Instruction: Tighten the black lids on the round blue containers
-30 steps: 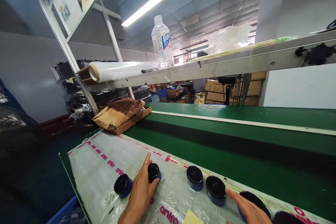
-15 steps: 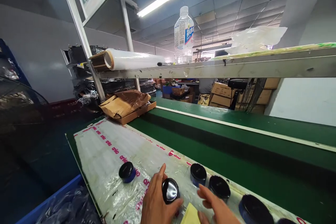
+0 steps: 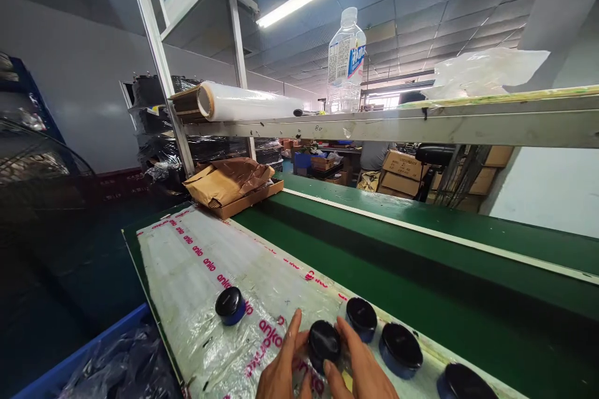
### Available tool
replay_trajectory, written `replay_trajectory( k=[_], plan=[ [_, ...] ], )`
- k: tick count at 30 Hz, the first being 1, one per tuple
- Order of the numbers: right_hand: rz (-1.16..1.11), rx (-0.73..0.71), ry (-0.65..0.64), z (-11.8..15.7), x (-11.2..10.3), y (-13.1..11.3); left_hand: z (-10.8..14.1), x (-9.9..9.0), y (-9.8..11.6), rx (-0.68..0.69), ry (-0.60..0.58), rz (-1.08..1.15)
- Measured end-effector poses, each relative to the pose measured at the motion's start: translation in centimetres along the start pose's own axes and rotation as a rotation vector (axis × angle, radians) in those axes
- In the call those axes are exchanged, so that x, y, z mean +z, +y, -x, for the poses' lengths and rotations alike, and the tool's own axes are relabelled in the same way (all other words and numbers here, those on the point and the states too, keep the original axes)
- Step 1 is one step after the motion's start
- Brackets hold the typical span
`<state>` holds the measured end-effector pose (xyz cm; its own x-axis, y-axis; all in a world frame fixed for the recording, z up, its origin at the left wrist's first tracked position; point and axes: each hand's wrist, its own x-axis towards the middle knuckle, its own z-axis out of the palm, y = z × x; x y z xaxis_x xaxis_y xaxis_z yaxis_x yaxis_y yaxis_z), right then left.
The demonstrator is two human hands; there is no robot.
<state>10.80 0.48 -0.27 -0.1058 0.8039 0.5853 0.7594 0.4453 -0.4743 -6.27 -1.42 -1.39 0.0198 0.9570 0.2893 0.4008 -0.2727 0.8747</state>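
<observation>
Your half-closed right hand (image 3: pixel 361 363) grips a dark jar (image 3: pixel 324 341); whether your loosely curled left hand (image 3: pixel 281 369) does, I cannot tell. The near-right jar (image 3: pixel 465 381) is cut off.

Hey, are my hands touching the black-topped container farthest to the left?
No, the left hand and right hand flank another black-topped container, while the leftmost container stands apart from both.

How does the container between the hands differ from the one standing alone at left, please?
The first container sits between the left hand and right hand; the lone container stands apart from both. The hands partly hide the first container's side, while the lone container's blue side shows. Both are round and black on top.
</observation>
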Motion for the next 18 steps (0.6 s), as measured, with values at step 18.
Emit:
replay_trajectory(
  k=[18],
  plan=[
    [-0.658,0.272,-0.292,-4.6,-5.1,-4.6,-1.3,-3.9,7.9,0.139,-0.204,-0.131]
  ],
)
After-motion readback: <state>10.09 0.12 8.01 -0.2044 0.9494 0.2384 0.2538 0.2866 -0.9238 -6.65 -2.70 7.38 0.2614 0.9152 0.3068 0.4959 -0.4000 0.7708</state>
